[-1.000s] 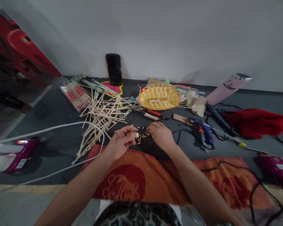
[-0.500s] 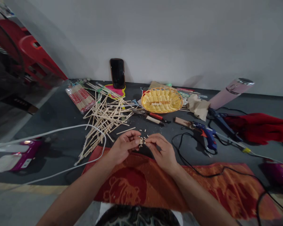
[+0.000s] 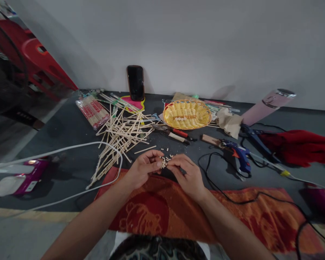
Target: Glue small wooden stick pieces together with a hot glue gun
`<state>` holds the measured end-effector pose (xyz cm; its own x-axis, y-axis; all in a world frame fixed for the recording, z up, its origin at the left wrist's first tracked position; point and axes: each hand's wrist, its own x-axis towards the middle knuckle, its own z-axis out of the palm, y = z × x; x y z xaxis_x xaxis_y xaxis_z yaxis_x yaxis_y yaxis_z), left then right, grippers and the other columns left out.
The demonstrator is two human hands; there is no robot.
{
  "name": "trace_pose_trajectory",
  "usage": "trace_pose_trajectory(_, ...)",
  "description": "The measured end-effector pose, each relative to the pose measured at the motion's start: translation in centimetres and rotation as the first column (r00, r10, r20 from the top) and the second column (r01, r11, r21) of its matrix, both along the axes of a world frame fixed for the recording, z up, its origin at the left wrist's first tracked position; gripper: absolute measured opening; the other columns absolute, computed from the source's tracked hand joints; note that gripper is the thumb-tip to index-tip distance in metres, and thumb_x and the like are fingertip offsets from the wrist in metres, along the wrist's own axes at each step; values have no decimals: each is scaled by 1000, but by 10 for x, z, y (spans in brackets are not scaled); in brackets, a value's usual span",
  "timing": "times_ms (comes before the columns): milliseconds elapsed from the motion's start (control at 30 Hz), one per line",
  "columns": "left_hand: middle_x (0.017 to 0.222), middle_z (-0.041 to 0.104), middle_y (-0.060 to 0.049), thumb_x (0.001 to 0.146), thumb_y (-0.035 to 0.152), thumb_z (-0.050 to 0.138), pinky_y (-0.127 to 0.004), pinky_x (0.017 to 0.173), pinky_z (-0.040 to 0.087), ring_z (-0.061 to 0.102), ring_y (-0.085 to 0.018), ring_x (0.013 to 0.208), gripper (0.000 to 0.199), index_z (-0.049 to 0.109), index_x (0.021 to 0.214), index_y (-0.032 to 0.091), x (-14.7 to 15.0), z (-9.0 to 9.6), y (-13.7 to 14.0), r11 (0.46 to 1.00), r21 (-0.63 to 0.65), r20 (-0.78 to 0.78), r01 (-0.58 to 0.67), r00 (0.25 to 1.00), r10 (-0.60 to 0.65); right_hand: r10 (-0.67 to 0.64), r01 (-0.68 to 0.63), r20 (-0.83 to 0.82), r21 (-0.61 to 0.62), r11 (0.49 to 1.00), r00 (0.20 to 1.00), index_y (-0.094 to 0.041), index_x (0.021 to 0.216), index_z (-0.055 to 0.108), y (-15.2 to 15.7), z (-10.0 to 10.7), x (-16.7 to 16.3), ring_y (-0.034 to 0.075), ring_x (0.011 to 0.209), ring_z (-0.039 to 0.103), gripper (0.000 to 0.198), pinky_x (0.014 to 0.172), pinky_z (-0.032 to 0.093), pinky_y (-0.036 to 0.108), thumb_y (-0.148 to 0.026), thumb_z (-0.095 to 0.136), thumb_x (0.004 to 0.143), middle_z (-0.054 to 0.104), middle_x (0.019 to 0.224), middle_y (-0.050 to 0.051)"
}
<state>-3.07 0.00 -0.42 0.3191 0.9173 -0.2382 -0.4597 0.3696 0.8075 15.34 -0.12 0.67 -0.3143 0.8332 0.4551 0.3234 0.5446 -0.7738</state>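
Observation:
Both hands meet at the front middle of the dark table. My left hand [image 3: 144, 167] is closed, thumb and fingers pinching a small cluster of short wooden stick pieces [image 3: 164, 162]. From the other side, my right hand [image 3: 188, 175] pinches at the same cluster with thumb and forefinger; its exact hold is partly hidden. A few more cut stick pieces [image 3: 167, 149] lie on the table just beyond the fingertips. Left of them spreads a loose heap of long thin wooden sticks [image 3: 121, 137]. Pliers [image 3: 178, 136] lie behind the hands.
A yellow woven basket [image 3: 188, 124] holding small pieces stands at the back. To the right are a blue glue gun [image 3: 239, 155] with its black cord, a pink flask [image 3: 268, 106] and a red cloth [image 3: 298, 146]. A white cable [image 3: 70, 149] loops at left. An orange towel [image 3: 189, 220] covers the front edge.
My hands stay together at almost the same spot, with small finger shifts around the cluster of stick pieces. The whole view has shifted very slightly.

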Motion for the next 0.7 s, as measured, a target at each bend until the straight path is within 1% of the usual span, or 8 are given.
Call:
trace_pose_trajectory(167,76,61,0,71,19,74,-19,58,46,54,-7,62,29,64,99,16,0,1,-1,1000,-3,-10,3,1000,-3,20,-21,44,27,999,999,-21,93,64,0,-1,0,16,88,60,14,80,51,32,-13,54,89,66,91,5)
trace_pose_trajectory(533,74,61,0,68,19,77,-20,57,46,55,-9,63,32,64,98,16,1,-1,0,1000,2,-16,-7,1000,7,5,-5,25,4,1000,1000,-20,89,62,-2,-2,-3,15,84,59,11,78,49,29,-13,54,89,65,86,3)
trace_pose_trajectory(700,75,61,-1,69,19,76,-20,58,47,55,-9,64,32,64,98,16,1,0,0,1000,-4,-12,-15,1000,15,-2,2,21,10,1000,1000,-21,93,61,-1,-2,0,15,84,59,12,77,50,30,-12,54,89,64,86,3)
